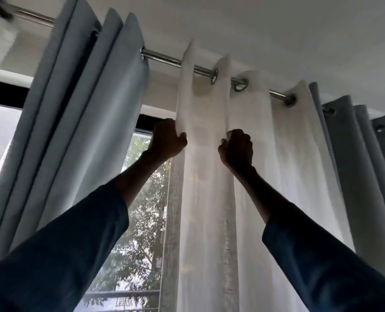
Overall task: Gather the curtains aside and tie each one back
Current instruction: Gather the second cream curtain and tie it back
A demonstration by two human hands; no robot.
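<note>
A white sheer curtain [206, 167] hangs by metal eyelets from a steel rod [164, 59] near the ceiling. My left hand [167, 140] grips its left edge high up, fingers curled round the fabric. My right hand [237, 149] pinches a fold of the same sheer a little to the right, at about the same height. A grey-blue curtain [81, 113] is bunched in folds at the left of the rod. Another grey curtain [353, 158] hangs at the right, behind the sheer's far edge.
Between the left grey curtain and the sheer, the window [142, 199] shows trees and a railing outside. A dark window frame [4, 91] runs along the top left. The white ceiling [277, 30] sits close above the rod.
</note>
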